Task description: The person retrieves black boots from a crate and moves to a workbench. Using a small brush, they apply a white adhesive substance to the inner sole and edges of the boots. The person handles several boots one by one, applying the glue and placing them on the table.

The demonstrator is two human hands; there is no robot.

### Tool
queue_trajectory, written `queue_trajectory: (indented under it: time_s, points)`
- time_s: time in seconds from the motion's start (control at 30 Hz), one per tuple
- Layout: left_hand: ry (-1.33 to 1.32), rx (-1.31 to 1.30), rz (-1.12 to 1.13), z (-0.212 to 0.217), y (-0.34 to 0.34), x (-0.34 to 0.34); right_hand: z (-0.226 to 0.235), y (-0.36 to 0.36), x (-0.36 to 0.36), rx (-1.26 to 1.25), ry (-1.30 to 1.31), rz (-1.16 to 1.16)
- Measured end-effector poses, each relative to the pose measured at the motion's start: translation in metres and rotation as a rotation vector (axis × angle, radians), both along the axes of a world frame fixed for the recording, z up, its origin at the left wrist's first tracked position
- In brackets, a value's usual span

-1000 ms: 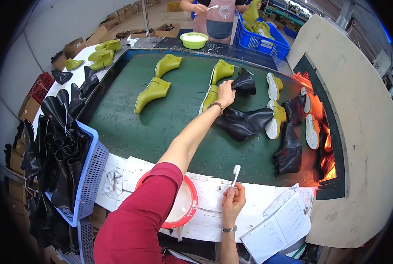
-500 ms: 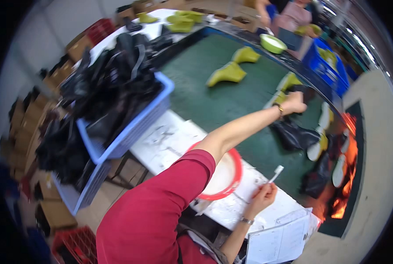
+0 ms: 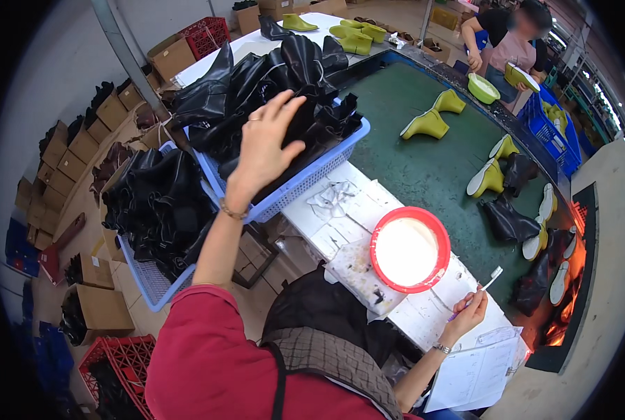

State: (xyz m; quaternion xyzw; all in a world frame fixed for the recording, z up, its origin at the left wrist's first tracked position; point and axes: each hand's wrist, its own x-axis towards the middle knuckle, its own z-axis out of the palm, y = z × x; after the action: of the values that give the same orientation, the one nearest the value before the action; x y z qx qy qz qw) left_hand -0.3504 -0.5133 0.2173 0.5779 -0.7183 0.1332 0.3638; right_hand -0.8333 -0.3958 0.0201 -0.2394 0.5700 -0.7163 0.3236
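Note:
My left hand (image 3: 267, 136) is open, its fingers spread over a heap of black boots (image 3: 300, 61) in a blue basket (image 3: 284, 201). Nothing is in that hand, and I cannot tell whether it touches the boots. A toothbrush (image 3: 492, 277) with a white head and purple handle is gripped in my right hand (image 3: 470, 313), bristle end up, over the white table (image 3: 424, 318). Between my hands stands a red-rimmed tub (image 3: 444, 241) of white liquid. Black boots (image 3: 510, 218) and yellow-green boots (image 3: 426, 124) lie on the green conveyor belt (image 3: 389, 168).
A glowing orange oven opening (image 3: 571, 280) takes boots at the belt's right end. Papers (image 3: 470, 374) lie by my right wrist. Another blue basket (image 3: 151, 283) of black boots sits lower left, near a red crate (image 3: 113, 357). Across the belt, a person holds a yellow-green boot (image 3: 521, 77).
My left hand has swung back from a black boot on the belt's right side to the heap in the blue basket. The view has shifted left; my right hand keeps the toothbrush.

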Motion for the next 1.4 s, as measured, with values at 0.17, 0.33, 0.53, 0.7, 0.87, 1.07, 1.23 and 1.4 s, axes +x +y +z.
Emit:
queue_trajectory:
  time_s: [0.17,0.33,0.53,0.7,0.87,1.07,1.23,1.4]
  points:
    - [0.149,-0.203,0.283,0.034,-0.051,0.110,0.022,0.006,0.009,-0.038,0.062,0.035]
    - [-0.216,0.333,0.709,0.021,-0.125,0.223,0.034,0.015,0.012,0.058,0.456,0.150]
    - [-0.021,0.037,0.363,0.050,-0.111,0.284,0.078,0.007,0.048,0.260,1.181,0.245]
    - [0.491,0.102,0.055,0.109,-0.001,0.175,0.080,0.001,0.047,0.353,1.317,0.295]
    - [0.672,0.415,-0.052,0.063,0.076,0.005,0.077,-0.006,0.059,0.384,1.624,0.371]
    - [0.939,1.064,-0.457,0.020,0.071,-0.057,0.087,0.005,0.050,0.297,1.280,0.350]
    - [1.089,1.442,-0.585,-0.020,0.059,-0.064,0.135,-0.013,0.053,-0.134,0.824,0.518]
    - [1.325,1.478,-0.643,-0.015,0.068,-0.086,0.156,-0.033,0.067,-0.311,0.933,0.623]
